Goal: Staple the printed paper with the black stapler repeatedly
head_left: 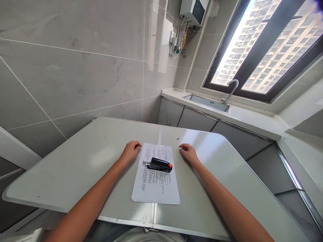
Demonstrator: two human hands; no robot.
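A white sheet of printed paper [156,191] lies on the pale folding table [75,164], across its centre seam. On the paper rests a black stapler [160,165] with an orange end at the right and a metal part sticking out to the left. My left hand [130,150] rests on the table by the paper's upper left corner, fingers loosely curved and holding nothing. To the right of the paper, my right hand [188,153] lies on the table with bent fingers a little apart and nothing in them. Neither hand touches the stapler.
Small dark bits [178,138] lie on the table beyond my right hand. Behind the table, a counter [252,121] holds a sink [209,102] with a faucet [233,90]. A tiled wall stands at the left and a window at the right.
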